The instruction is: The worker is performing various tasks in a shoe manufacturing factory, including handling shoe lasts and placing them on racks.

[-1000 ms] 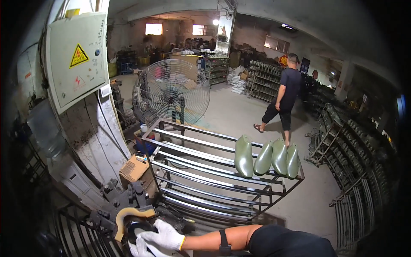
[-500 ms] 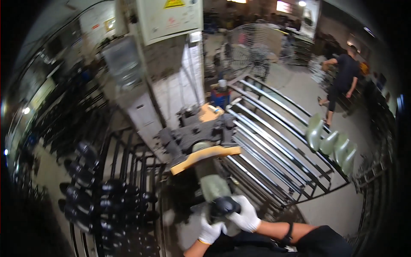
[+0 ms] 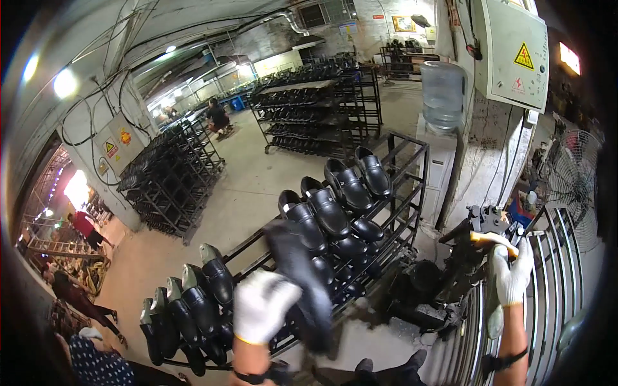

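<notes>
My left hand, in a white glove, is closed on a black shoe smeared by motion. It is in front of a rack lined with glossy black shoes, whose edge it partly hides. Far to the right, my right hand, also gloved, grips a pale green shoe last held upright along my palm; the fingers partly cover it. Just beyond that hand is a dark machine with a curved yellow pad.
Metal rails of another rack run beneath my right arm, with a green last on them. More black shoes stand at left. A water dispenser and electrical box are by the pillar. People are at far left.
My view has swung left. My hands, together on a black shoe at the machine before, are now apart: the left carries the shoe leftward to the rack, the right holds a green last.
</notes>
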The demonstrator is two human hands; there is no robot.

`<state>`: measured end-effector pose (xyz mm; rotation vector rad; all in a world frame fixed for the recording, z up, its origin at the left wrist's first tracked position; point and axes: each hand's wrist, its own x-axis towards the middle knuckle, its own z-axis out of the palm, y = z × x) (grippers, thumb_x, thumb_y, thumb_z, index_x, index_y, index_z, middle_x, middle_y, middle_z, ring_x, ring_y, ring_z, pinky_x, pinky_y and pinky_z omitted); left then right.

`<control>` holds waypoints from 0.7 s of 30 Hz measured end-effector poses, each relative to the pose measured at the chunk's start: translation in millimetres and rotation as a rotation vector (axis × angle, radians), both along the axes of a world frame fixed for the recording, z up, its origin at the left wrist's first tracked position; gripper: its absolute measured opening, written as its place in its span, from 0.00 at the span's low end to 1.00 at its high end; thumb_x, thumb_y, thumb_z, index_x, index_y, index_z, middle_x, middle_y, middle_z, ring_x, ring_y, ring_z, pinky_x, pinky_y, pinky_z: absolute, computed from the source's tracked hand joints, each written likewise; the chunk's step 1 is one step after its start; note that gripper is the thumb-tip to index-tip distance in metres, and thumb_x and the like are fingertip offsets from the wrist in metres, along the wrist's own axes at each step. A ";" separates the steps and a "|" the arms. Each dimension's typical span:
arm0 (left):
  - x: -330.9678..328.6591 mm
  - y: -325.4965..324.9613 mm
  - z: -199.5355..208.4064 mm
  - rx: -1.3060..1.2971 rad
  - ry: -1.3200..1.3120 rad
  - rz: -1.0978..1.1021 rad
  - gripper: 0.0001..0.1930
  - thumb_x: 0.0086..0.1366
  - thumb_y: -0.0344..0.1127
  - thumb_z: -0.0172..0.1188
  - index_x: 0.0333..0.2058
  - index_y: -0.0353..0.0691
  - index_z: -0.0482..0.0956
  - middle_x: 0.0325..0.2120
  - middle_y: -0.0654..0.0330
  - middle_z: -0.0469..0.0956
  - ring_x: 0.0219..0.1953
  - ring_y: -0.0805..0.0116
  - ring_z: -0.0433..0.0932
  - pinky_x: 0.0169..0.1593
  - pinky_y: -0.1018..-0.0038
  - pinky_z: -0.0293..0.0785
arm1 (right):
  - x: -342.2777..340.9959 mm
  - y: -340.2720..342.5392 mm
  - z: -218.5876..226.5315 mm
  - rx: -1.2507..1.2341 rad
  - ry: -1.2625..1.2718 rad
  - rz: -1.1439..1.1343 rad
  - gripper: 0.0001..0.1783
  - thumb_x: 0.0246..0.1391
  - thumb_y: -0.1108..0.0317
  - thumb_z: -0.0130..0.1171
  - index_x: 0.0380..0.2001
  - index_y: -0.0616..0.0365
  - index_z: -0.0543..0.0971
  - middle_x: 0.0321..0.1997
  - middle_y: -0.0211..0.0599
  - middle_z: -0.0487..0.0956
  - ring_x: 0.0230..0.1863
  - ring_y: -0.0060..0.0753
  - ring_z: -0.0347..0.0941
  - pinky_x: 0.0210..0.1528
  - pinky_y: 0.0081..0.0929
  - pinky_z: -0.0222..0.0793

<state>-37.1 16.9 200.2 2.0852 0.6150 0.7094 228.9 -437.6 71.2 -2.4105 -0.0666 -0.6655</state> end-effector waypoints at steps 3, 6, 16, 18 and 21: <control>6.7 119.6 9.0 0.304 0.329 0.246 0.15 0.62 0.46 0.69 0.35 0.37 0.88 0.32 0.47 0.87 0.35 0.47 0.86 0.44 0.57 0.82 | 18.0 2.7 -29.1 0.000 0.424 -0.064 0.56 0.45 0.62 0.68 0.77 0.66 0.56 0.68 0.69 0.71 0.71 0.70 0.67 0.75 0.47 0.63; 34.0 234.2 -64.2 0.421 0.402 0.231 0.19 0.61 0.50 0.68 0.41 0.41 0.89 0.37 0.45 0.86 0.45 0.43 0.85 0.53 0.55 0.81 | 40.6 22.1 -40.4 -0.113 0.347 0.034 0.54 0.49 0.70 0.61 0.78 0.70 0.50 0.70 0.70 0.70 0.71 0.68 0.69 0.72 0.46 0.65; 46.3 164.8 -69.3 0.547 0.792 0.762 0.53 0.51 0.51 0.77 0.73 0.39 0.64 0.68 0.38 0.71 0.68 0.38 0.73 0.72 0.53 0.70 | -11.4 9.6 77.0 -0.335 0.574 0.185 0.20 0.59 0.61 0.64 0.52 0.58 0.80 0.53 0.57 0.82 0.51 0.57 0.81 0.51 0.49 0.78; 8.3 222.4 -108.8 0.565 0.689 0.675 0.51 0.54 0.48 0.78 0.74 0.36 0.64 0.64 0.41 0.77 0.67 0.45 0.76 0.69 0.58 0.74 | 6.8 7.9 73.4 -0.411 0.624 0.162 0.27 0.57 0.47 0.64 0.50 0.58 0.82 0.58 0.56 0.81 0.58 0.60 0.77 0.57 0.53 0.76; 118.2 214.3 -184.2 0.191 0.202 0.305 0.43 0.61 0.40 0.75 0.72 0.34 0.66 0.61 0.46 0.80 0.62 0.56 0.79 0.67 0.64 0.74 | 71.9 6.1 23.5 -0.287 0.418 0.278 0.29 0.54 0.52 0.65 0.54 0.60 0.78 0.58 0.58 0.79 0.60 0.51 0.76 0.63 0.44 0.74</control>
